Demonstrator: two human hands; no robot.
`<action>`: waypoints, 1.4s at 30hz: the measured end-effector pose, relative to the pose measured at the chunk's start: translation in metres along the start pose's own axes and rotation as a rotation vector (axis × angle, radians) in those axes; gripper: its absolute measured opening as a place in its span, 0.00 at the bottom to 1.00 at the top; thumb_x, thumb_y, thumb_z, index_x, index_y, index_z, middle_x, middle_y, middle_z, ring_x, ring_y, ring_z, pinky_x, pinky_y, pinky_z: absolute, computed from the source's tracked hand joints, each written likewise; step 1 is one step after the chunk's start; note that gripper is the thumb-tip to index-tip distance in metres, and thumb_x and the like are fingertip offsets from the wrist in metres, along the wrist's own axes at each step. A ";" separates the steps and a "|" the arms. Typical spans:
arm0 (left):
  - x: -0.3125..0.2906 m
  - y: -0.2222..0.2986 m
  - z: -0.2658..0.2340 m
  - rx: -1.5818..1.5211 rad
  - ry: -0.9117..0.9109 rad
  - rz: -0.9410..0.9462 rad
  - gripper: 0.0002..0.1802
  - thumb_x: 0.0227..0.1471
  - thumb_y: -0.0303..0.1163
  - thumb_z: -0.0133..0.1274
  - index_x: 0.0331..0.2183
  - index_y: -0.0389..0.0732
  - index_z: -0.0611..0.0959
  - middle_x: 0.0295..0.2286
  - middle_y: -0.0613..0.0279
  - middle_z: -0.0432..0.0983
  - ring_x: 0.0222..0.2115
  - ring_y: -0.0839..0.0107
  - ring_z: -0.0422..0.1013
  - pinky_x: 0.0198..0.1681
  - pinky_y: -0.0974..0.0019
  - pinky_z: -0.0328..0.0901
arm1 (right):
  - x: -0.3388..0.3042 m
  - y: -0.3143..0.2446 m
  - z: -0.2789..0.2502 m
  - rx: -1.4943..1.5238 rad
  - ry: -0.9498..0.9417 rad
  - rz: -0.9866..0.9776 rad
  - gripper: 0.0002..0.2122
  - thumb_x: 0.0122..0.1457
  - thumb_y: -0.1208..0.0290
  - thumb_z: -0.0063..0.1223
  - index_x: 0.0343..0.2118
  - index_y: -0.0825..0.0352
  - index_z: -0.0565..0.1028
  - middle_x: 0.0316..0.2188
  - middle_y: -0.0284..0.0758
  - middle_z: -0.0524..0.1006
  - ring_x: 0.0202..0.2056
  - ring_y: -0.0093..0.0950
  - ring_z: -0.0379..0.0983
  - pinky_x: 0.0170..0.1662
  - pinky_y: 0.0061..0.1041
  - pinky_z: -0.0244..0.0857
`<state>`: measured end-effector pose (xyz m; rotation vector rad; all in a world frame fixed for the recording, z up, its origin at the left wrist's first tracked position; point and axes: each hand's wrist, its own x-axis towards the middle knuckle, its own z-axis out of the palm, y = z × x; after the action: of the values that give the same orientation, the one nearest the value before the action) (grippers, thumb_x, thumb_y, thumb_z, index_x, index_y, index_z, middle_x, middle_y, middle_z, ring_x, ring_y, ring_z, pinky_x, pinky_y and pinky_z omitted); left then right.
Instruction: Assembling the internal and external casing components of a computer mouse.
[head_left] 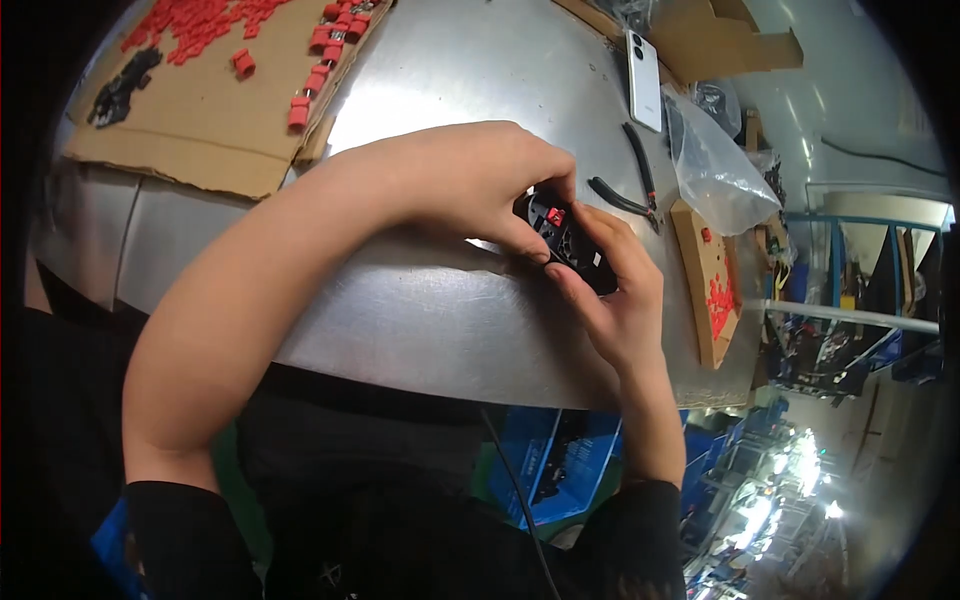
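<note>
Head view: a black part [582, 252] (red piece [556, 215] visible inside) is clamped between the left hand [490, 178] and the right hand [628, 292], over the metal table [420, 330], near its front edge.

Bright light throws white glare over the far part of the grey, brushed-metal bench [400, 330], with soft shadow beneath the bare hands [628, 275]. Below the bench's near edge, the black cloth clothing [370, 480] sinks into dimness. Beyond its right side, white lights [806, 462] burn out among smeared detail. Fisheye distortion bows the bench's edge.
</note>
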<state>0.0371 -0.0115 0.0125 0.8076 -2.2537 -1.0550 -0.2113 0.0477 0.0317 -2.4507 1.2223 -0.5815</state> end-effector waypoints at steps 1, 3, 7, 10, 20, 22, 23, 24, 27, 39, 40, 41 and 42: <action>-0.001 -0.003 0.002 -0.014 0.019 -0.004 0.28 0.45 0.38 0.71 0.46 0.35 0.81 0.36 0.46 0.82 0.38 0.52 0.79 0.44 0.56 0.72 | -0.001 0.002 0.003 0.057 0.024 0.029 0.26 0.53 0.77 0.69 0.57 0.73 0.75 0.53 0.46 0.79 0.55 0.36 0.76 0.59 0.32 0.67; -0.003 -0.012 0.007 0.027 -0.010 0.026 0.27 0.45 0.38 0.69 0.46 0.40 0.80 0.36 0.53 0.77 0.39 0.55 0.74 0.43 0.57 0.68 | -0.003 0.008 0.009 0.115 0.019 0.049 0.26 0.54 0.77 0.68 0.57 0.73 0.75 0.53 0.45 0.79 0.55 0.35 0.76 0.60 0.31 0.66; 0.002 -0.028 0.024 0.379 0.209 0.056 0.21 0.42 0.41 0.70 0.39 0.43 0.86 0.42 0.60 0.77 0.54 0.61 0.66 0.55 0.55 0.61 | -0.003 0.009 0.011 0.234 0.052 0.115 0.26 0.56 0.78 0.67 0.58 0.73 0.75 0.51 0.41 0.79 0.51 0.29 0.75 0.57 0.25 0.66; 0.006 -0.025 0.018 0.296 0.186 -0.009 0.16 0.43 0.43 0.69 0.33 0.43 0.89 0.39 0.61 0.79 0.52 0.61 0.68 0.54 0.56 0.61 | -0.002 0.008 0.007 0.298 0.052 0.258 0.23 0.63 0.76 0.61 0.61 0.75 0.73 0.54 0.37 0.78 0.53 0.24 0.73 0.60 0.23 0.63; 0.011 -0.011 0.015 0.274 0.123 -0.200 0.17 0.40 0.47 0.71 0.31 0.47 0.91 0.31 0.65 0.84 0.49 0.62 0.71 0.53 0.55 0.61 | -0.007 0.026 0.000 0.519 0.068 0.326 0.23 0.64 0.72 0.62 0.60 0.76 0.73 0.53 0.38 0.79 0.52 0.26 0.74 0.59 0.24 0.62; 0.005 -0.009 0.013 0.325 0.121 -0.201 0.17 0.40 0.47 0.72 0.31 0.47 0.91 0.31 0.66 0.84 0.49 0.62 0.71 0.53 0.55 0.61 | -0.004 0.023 0.007 0.565 0.052 0.314 0.24 0.64 0.71 0.62 0.60 0.76 0.73 0.53 0.39 0.79 0.52 0.27 0.74 0.59 0.25 0.63; 0.008 -0.016 0.015 0.318 0.118 -0.191 0.17 0.40 0.47 0.72 0.31 0.47 0.91 0.32 0.66 0.84 0.50 0.62 0.70 0.54 0.55 0.61 | -0.003 0.022 0.009 0.614 0.049 0.301 0.24 0.63 0.70 0.63 0.60 0.76 0.73 0.52 0.39 0.79 0.52 0.28 0.74 0.60 0.26 0.63; 0.010 -0.020 0.017 0.313 0.115 -0.181 0.17 0.41 0.47 0.72 0.31 0.47 0.91 0.33 0.66 0.84 0.50 0.62 0.70 0.54 0.55 0.61 | -0.003 0.024 0.009 0.613 0.044 0.299 0.24 0.63 0.70 0.63 0.60 0.76 0.73 0.52 0.39 0.79 0.52 0.28 0.74 0.60 0.26 0.63; 0.019 -0.021 0.021 0.328 0.135 -0.118 0.18 0.41 0.47 0.71 0.32 0.47 0.90 0.33 0.66 0.84 0.50 0.63 0.70 0.54 0.55 0.61 | -0.008 0.021 0.003 0.330 0.081 0.239 0.25 0.61 0.72 0.64 0.60 0.77 0.73 0.53 0.41 0.77 0.53 0.31 0.74 0.61 0.28 0.62; -0.002 -0.030 0.007 0.148 0.043 0.160 0.29 0.40 0.50 0.72 0.41 0.43 0.82 0.39 0.58 0.79 0.48 0.57 0.71 0.56 0.55 0.60 | 0.014 -0.005 -0.009 -0.121 -0.123 -0.049 0.28 0.51 0.75 0.71 0.57 0.72 0.77 0.52 0.46 0.77 0.54 0.39 0.76 0.57 0.32 0.68; 0.001 -0.027 0.007 0.121 0.049 0.158 0.28 0.41 0.50 0.72 0.40 0.43 0.82 0.38 0.57 0.79 0.47 0.56 0.71 0.56 0.55 0.60 | 0.015 -0.001 -0.013 -0.102 -0.130 -0.066 0.28 0.50 0.75 0.71 0.57 0.72 0.77 0.52 0.46 0.78 0.54 0.39 0.76 0.57 0.33 0.68; 0.002 -0.026 0.006 0.108 0.049 0.133 0.28 0.42 0.50 0.72 0.39 0.42 0.83 0.37 0.57 0.79 0.45 0.56 0.72 0.56 0.55 0.61 | 0.014 0.003 -0.013 -0.109 -0.110 -0.070 0.30 0.48 0.73 0.73 0.57 0.72 0.77 0.51 0.46 0.78 0.53 0.40 0.77 0.56 0.33 0.69; 0.004 -0.026 0.006 0.093 0.049 0.103 0.27 0.44 0.51 0.71 0.39 0.42 0.83 0.36 0.57 0.79 0.44 0.56 0.72 0.55 0.55 0.61 | 0.013 0.007 -0.013 -0.101 -0.083 -0.057 0.30 0.48 0.73 0.73 0.57 0.72 0.77 0.51 0.46 0.78 0.53 0.40 0.77 0.56 0.33 0.69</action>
<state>0.0385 -0.0251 -0.0109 0.7385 -2.2911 -0.8802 -0.2154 0.0315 0.0420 -2.5732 1.1794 -0.4385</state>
